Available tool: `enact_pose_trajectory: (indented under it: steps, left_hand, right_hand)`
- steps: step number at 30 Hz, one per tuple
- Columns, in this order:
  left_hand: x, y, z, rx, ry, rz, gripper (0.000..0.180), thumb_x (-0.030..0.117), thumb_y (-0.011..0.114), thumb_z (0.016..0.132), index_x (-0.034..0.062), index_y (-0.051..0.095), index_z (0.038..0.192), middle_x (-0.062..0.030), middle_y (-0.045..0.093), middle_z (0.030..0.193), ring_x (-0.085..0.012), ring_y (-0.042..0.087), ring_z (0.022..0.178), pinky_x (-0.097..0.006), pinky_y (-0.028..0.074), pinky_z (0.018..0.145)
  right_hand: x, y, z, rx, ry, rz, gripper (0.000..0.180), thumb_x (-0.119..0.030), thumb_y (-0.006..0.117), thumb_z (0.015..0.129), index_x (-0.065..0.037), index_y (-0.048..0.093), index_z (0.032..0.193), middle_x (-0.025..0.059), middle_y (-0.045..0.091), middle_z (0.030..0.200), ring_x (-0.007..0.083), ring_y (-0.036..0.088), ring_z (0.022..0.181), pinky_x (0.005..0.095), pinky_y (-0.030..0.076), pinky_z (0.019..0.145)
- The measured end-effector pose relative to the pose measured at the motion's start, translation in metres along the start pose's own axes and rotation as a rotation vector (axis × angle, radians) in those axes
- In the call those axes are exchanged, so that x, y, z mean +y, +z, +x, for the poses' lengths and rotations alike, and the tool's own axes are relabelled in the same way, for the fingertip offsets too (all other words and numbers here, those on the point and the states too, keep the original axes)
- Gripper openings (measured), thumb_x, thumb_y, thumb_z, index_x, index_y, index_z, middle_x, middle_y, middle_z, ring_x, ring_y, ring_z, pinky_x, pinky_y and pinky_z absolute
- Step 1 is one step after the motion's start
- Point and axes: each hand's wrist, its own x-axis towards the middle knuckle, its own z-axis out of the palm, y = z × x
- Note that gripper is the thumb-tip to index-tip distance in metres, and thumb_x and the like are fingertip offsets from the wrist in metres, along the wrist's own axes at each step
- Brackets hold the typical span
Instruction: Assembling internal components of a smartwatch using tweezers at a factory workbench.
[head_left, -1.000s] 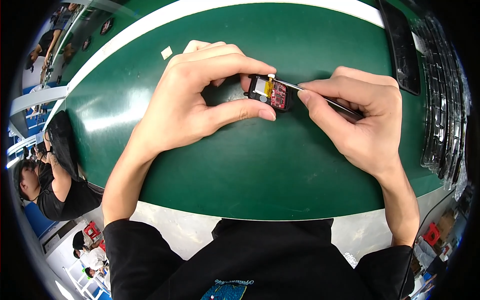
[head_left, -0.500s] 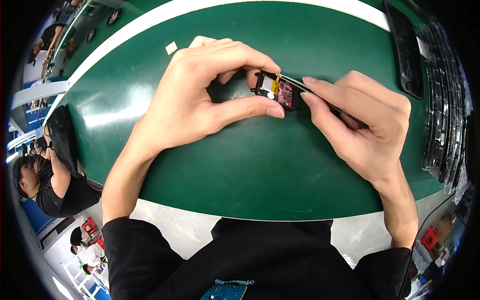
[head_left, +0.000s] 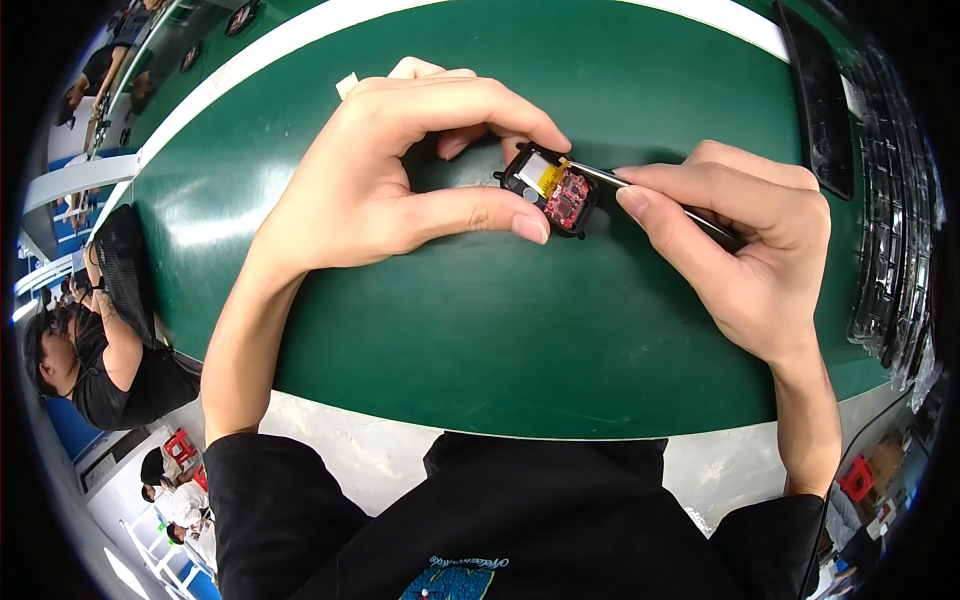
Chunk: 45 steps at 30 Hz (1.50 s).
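Left hand (head_left: 395, 170) grips case (head_left: 553, 192) — long axis sloping down rightward — right hand (head_left: 745, 240) pinches slim tool (head_left: 600, 175).

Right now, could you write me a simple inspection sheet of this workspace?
Surface: glossy green tabletop, reflecting light at left.
Job's things: small black open-faced device showing a red circuit board; slim metal tool, tip at the device's edge.
Clutter: small off-white piece, partly hidden; flat black panel; stacked clear plastic trays.
Hands: left hand grips the device; right hand pinches the tool.
Cables: thin black cable, lower right.
Surroundings: co-worker in black, left; red stool, lower left.
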Motion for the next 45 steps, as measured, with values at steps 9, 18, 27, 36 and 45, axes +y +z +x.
enact_pose_trajectory:
  steps: [9, 18, 27, 36, 45]
  left_hand:
    - [0.0000, 0.0024, -0.0003, 0.010, 0.013, 0.008, 0.058, 0.032, 0.102, 0.068, 0.0075, 0.085, 0.118, 0.0004, 0.073, 0.091, -0.0141, 0.047, 0.075, -0.031, 0.040, 0.076]
    - [0.0028, 0.0037, 0.0000, 0.015, 0.004, 0.040, 0.056, 0.030, 0.102, 0.068, 0.0094, 0.085, 0.117, 0.0002, 0.075, 0.093, -0.0139, 0.049, 0.076, -0.030, 0.041, 0.074]
    - [0.0068, 0.0025, 0.0045, -0.024, 0.073, 0.092, 0.051, 0.034, 0.099, 0.076, 0.0055, 0.084, 0.116, -0.0044, 0.081, 0.101, -0.0186, 0.064, 0.085, -0.033, 0.046, 0.082]
    - [0.0089, 0.0027, 0.0049, -0.047, 0.110, 0.130, 0.047, 0.031, 0.097, 0.078, 0.0037, 0.084, 0.114, -0.0067, 0.082, 0.104, -0.0223, 0.072, 0.092, -0.036, 0.048, 0.092]
    - [0.0080, 0.0032, 0.0022, -0.046, 0.093, 0.109, 0.047, 0.029, 0.098, 0.078, 0.0047, 0.084, 0.115, -0.0059, 0.082, 0.104, -0.0222, 0.073, 0.095, -0.036, 0.048, 0.092]
  right_hand:
    - [0.0009, -0.0013, -0.0008, -0.034, 0.003, -0.005, 0.014, 0.003, 0.086, 0.089, 0.002, 0.087, 0.103, 0.0022, 0.062, 0.066, 0.0067, 0.049, 0.056, 0.0274, 0.030, 0.052]
    - [0.0003, 0.0014, -0.0005, -0.023, 0.001, -0.029, 0.014, 0.002, 0.086, 0.090, 0.002, 0.087, 0.104, 0.0026, 0.063, 0.066, 0.0064, 0.049, 0.056, 0.0274, 0.031, 0.052]
    - [0.0005, 0.0016, -0.0010, -0.029, 0.021, -0.008, 0.013, 0.001, 0.086, 0.090, 0.001, 0.087, 0.103, 0.0037, 0.063, 0.065, 0.0085, 0.050, 0.055, 0.0285, 0.032, 0.052]
    - [0.0026, 0.0008, -0.0031, -0.015, -0.006, 0.001, 0.013, 0.001, 0.086, 0.089, 0.001, 0.087, 0.102, 0.0041, 0.064, 0.065, 0.0086, 0.051, 0.055, 0.0280, 0.033, 0.052]
    - [0.0021, 0.0013, -0.0049, -0.005, -0.035, -0.026, 0.014, 0.003, 0.086, 0.088, 0.002, 0.087, 0.102, 0.0044, 0.063, 0.065, 0.0090, 0.051, 0.055, 0.0285, 0.033, 0.051]
